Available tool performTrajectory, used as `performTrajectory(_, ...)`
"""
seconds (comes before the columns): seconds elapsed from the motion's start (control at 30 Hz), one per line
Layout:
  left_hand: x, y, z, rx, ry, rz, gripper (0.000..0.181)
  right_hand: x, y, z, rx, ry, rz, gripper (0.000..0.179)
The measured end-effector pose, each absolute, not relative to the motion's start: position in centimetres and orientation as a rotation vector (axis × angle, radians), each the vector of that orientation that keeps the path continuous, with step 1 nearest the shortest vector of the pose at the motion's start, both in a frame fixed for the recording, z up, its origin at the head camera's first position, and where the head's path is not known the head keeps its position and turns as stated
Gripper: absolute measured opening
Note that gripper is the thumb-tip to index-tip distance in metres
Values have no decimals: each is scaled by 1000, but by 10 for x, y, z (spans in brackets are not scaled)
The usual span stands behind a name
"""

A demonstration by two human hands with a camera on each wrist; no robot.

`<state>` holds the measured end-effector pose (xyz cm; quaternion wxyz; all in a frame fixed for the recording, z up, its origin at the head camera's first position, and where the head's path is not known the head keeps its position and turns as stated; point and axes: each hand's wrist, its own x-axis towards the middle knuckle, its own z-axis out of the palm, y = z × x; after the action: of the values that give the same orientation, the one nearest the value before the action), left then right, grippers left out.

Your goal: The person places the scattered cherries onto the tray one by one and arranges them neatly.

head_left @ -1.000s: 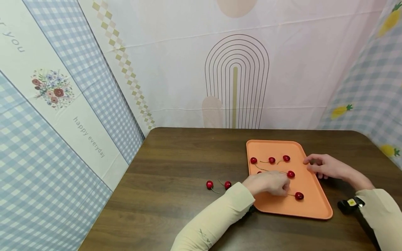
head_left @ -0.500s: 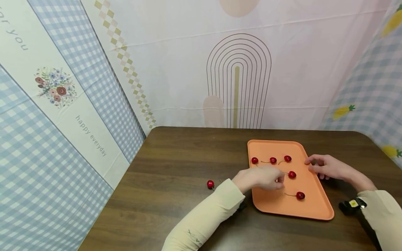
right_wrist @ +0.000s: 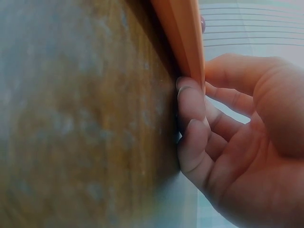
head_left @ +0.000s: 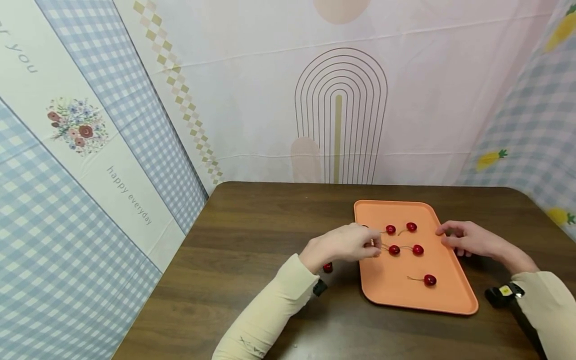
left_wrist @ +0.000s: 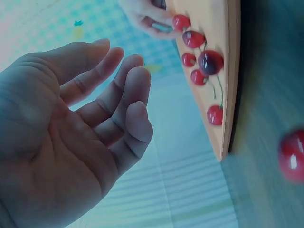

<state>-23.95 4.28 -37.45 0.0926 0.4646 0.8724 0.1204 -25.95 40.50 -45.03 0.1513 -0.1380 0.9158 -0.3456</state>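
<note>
My left hand [head_left: 348, 242] is over the left edge of the orange tray [head_left: 396, 295], fingers loosely curved with nothing in them. In the left wrist view the same hand [left_wrist: 90, 128] shows its bare palm. Several dark red cherries with thin stems lie on the tray, among them a cherry near the middle [head_left: 394, 250] and one lower right [head_left: 429, 280]. My right hand [head_left: 472, 240] holds the tray's right rim; in the right wrist view its thumb is on top and the curled fingers [right_wrist: 192, 142] sit against the outer side and underneath.
On the brown wooden table [head_left: 252, 250], left of the tray, lies a loose cherry [head_left: 327, 267], partly behind the left wrist. A patterned cloth [head_left: 252, 100] hangs behind the table, and blue checked cloths flank both sides.
My left hand has drawn back leftward from over the tray's middle, uncovering a cherry there. The forearm now hides a loose cherry on the table. The right hand stays at the rim.
</note>
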Motion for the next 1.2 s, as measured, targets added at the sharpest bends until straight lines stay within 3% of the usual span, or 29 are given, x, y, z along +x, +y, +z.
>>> performTrajectory(0.53,-251,-20,-381,1167,2631,280,5,-258,403,-451,-385,2627,-985,35)
performTrajectory(1.2,-253,-43,-402,938,2576,53,8,-258,403,-451,-377,2630,-982,35)
